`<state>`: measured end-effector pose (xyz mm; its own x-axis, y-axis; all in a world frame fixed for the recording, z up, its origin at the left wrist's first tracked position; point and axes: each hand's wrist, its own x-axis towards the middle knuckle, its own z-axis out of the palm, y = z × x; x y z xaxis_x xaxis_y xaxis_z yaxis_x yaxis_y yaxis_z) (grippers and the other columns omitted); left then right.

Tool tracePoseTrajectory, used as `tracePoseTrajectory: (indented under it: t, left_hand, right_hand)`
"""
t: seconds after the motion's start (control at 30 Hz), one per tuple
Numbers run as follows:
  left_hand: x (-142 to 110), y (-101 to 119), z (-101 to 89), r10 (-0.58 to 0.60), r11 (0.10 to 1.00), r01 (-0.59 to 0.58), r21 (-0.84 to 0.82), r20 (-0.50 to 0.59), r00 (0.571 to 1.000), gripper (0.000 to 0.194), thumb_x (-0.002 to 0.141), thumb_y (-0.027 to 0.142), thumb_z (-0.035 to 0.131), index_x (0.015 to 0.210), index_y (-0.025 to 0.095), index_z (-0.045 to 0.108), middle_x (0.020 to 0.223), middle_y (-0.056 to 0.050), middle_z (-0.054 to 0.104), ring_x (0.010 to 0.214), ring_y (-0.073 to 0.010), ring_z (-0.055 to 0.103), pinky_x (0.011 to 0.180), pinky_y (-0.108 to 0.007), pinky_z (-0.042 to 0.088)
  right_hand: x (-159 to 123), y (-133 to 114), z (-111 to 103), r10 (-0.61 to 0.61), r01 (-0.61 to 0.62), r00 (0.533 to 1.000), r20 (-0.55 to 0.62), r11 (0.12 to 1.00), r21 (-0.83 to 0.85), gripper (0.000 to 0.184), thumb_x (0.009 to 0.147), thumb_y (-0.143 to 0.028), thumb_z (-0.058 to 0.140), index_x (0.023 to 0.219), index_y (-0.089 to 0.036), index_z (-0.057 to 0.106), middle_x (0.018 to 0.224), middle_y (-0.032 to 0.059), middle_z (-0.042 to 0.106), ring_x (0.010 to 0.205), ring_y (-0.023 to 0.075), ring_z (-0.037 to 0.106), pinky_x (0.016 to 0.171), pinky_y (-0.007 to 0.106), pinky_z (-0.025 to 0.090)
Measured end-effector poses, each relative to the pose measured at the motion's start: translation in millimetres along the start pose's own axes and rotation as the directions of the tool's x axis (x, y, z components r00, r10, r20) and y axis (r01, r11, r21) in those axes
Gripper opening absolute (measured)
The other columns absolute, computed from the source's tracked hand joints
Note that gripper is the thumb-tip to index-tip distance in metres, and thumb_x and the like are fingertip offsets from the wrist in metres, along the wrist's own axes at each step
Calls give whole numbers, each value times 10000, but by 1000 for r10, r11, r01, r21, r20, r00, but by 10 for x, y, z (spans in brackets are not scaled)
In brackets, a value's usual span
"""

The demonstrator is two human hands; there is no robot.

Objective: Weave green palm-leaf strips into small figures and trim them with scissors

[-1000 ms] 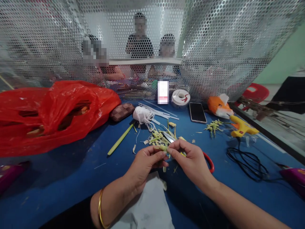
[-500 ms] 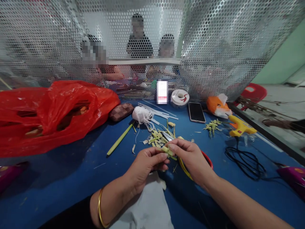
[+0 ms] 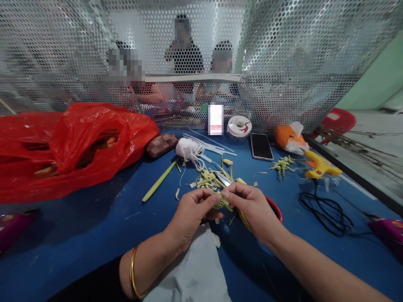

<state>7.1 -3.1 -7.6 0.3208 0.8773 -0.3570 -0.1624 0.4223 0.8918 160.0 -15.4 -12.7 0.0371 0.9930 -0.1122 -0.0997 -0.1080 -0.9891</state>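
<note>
Between my two hands is a pale green strip of plant leaf or stalk [image 3: 224,204], folded or woven; my fingers cover much of it. My left hand [image 3: 197,209] pinches its left side with thumb and forefinger. On its right side, the thumb and fingers of my right hand [image 3: 252,205] are closed on it. Scissors [image 3: 224,179] lie beneath my right hand, blades toward the scraps and the red and yellow handle [image 3: 273,209] partly hidden. Just beyond my fingers is a pile of cut green and yellow scraps [image 3: 206,178].
A red plastic bag [image 3: 132,126], brown checked pouch [image 3: 162,145], long green stalk [image 3: 160,181] and white string ball [image 3: 189,149] lie left. Ribbon roll [image 3: 231,131], phone [image 3: 262,147], tissue pack [image 3: 283,138], woven green piece [image 3: 282,167] and yellow glue gun [image 3: 323,167] lie right. People sit behind perforated sheeting.
My left thumb has moved up and inward along the green strip, and the fingertips of both hands are closer together. The view has shifted slightly.
</note>
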Motion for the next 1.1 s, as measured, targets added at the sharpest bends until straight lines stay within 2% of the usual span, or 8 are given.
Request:
tracePoseTrajectory:
  t: [0.3, 0.47, 0.6, 0.7, 0.8, 0.93, 1.1]
  left_hand:
    - [5, -34, -7, 29, 1000, -30, -9, -50, 998, 219, 689, 332, 782, 698, 139, 680, 684, -34, 696, 607, -126, 641, 646, -238, 484]
    - [17, -42, -24, -13, 999, 13, -47, -7, 1000, 254, 700, 375, 776, 697, 138, 685, 706, -35, 702, 621, -128, 646, 711, -271, 516]
    - [21, -36, -25, -74, 997, 74, 8, 35, 997, 256, 714, 363, 766, 799, 126, 715, 751, -56, 724, 604, -113, 646, 657, -238, 500]
    - [17, -21, -9, -66, 997, 65, 30, 25, 998, 207, 683, 297, 778, 758, 118, 703, 680, -38, 704, 553, -93, 617, 619, -217, 481]
    - [7, -9, 13, -8, 999, 7, 31, 6, 1000, 205, 663, 299, 779, 675, 129, 665, 597, -12, 661, 527, -92, 588, 604, -225, 475]
    - [-21, -9, 34, 45, 997, -45, 58, 9, 999, 243, 657, 337, 782, 637, 140, 642, 550, 2, 624, 512, -92, 554, 585, -232, 458]
    - [-32, -20, 25, -5, 999, 2, 51, 43, 999, 306, 665, 409, 789, 671, 132, 661, 595, -23, 658, 562, -107, 583, 641, -245, 455]
  right_hand:
    - [-9, 7, 19, 8, -5, 998, -57, 998, 64, 272, 656, -394, 784, 606, -167, 643, 566, -30, 505, 573, 110, 412, 561, 251, 332]
    - [13, 35, 11, 6, 0, 997, -71, 996, 89, 248, 675, -364, 771, 608, -165, 637, 570, -35, 502, 576, 105, 404, 569, 249, 328]
    - [36, 77, -16, 7, 0, 997, -79, 996, 86, 259, 675, -373, 775, 608, -165, 636, 578, -35, 516, 583, 105, 413, 584, 250, 333]
    - [28, 77, -16, 11, -5, 998, -67, 996, 92, 271, 676, -389, 776, 614, -167, 635, 579, -37, 520, 576, 103, 419, 582, 250, 336]
    - [6, 35, 1, 20, -15, 999, -47, 994, 106, 291, 661, -410, 789, 619, -164, 638, 573, -39, 516, 562, 98, 419, 572, 250, 340]
    - [-16, -26, 27, 45, -51, 998, 54, 993, 110, 313, 634, -440, 806, 670, -163, 665, 632, -11, 590, 591, 115, 486, 595, 264, 390]
    - [-21, -20, 17, 27, -28, 1000, 14, 997, 78, 308, 634, -426, 814, 639, -158, 663, 626, 1, 620, 595, 119, 510, 594, 264, 414]
